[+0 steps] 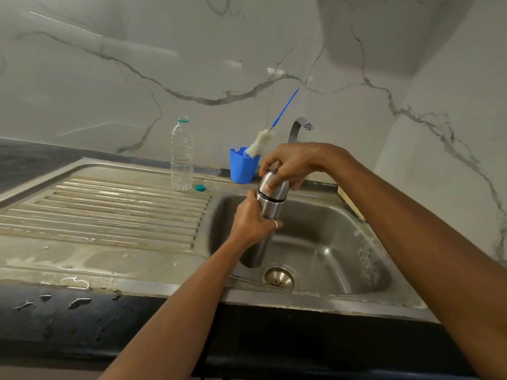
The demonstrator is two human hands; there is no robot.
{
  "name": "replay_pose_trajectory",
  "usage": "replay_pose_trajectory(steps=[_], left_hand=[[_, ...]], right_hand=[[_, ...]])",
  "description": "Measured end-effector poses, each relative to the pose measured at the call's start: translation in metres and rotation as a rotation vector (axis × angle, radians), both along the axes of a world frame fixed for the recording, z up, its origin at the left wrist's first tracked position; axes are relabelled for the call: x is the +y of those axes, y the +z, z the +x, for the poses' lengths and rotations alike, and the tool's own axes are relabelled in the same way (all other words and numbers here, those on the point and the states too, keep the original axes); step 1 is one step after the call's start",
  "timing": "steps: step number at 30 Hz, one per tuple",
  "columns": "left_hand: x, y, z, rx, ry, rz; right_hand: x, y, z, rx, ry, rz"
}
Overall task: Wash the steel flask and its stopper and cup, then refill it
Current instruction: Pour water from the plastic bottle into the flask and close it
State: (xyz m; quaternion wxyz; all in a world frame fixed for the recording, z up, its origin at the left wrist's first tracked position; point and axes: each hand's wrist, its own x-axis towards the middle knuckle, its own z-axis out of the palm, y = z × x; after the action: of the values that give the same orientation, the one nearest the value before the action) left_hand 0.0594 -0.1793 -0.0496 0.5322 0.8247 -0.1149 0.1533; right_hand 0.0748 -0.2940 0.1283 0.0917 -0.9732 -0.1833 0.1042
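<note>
flask (267, 212): steel, tilted over sink (323, 223) | left hand (253, 222) grips body | right hand (288, 165) grips cup (275, 185)

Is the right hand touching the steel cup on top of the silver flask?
Touching. The head view shows the right hand with fingers curled over the steel cup atop the silver flask.

Wet steel drainboard (109, 209): uncapped plastic bottle (181, 157) upright, teal cap (200, 188) just beside; blue holder (242, 168) apparently on rear ledge.
</note>
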Motion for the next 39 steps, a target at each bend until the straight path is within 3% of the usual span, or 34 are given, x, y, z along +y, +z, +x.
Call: replay_pose_trajectory(steps=[6,8,11,13,17,22,24,27,29,32,36,39], left_hand=[[-0.001,-0.002,0.0,-0.003,-0.019,-0.002],[-0.001,-0.001,0.001,-0.003,-0.017,-0.009],[0.001,-0.002,0.002,-0.001,0.011,-0.007],[0.001,-0.002,0.002,0.003,0.017,-0.008],[-0.001,-0.001,0.002,-0.002,0.004,-0.013],[0.0,-0.004,0.002,-0.02,0.009,-0.009],[0.001,-0.005,0.002,-0.023,-0.001,0.022],[0.001,-0.005,0.003,-0.014,-0.013,0.024],[0.0,-0.005,0.004,-0.01,-0.019,0.01],[0.0,-0.004,0.004,-0.004,-0.019,0.021],[0.0,-0.003,0.003,-0.004,-0.004,0.023],[0.0,-0.003,0.002,-0.007,-0.004,0.02]], right_hand=[[0.006,-0.011,0.0,-0.193,-0.088,-0.198],[0.005,-0.011,0.0,-0.131,-0.077,-0.157],[0.003,-0.006,-0.004,0.11,-0.007,0.012],[0.0,-0.007,-0.004,0.109,0.026,0.038],[0.0,-0.012,-0.004,0.02,0.007,0.057],[0.011,-0.038,-0.01,-0.381,-0.166,-0.157],[0.015,-0.043,-0.014,-0.434,-0.218,-0.277],[0.015,-0.031,-0.014,-0.257,-0.263,-0.211],[0.009,-0.019,-0.012,-0.056,-0.191,-0.072],[-0.001,0.001,-0.014,0.089,-0.057,0.043],[-0.004,0.006,-0.013,0.094,-0.026,0.043],[0.002,0.0,-0.016,-0.032,-0.061,-0.022]])
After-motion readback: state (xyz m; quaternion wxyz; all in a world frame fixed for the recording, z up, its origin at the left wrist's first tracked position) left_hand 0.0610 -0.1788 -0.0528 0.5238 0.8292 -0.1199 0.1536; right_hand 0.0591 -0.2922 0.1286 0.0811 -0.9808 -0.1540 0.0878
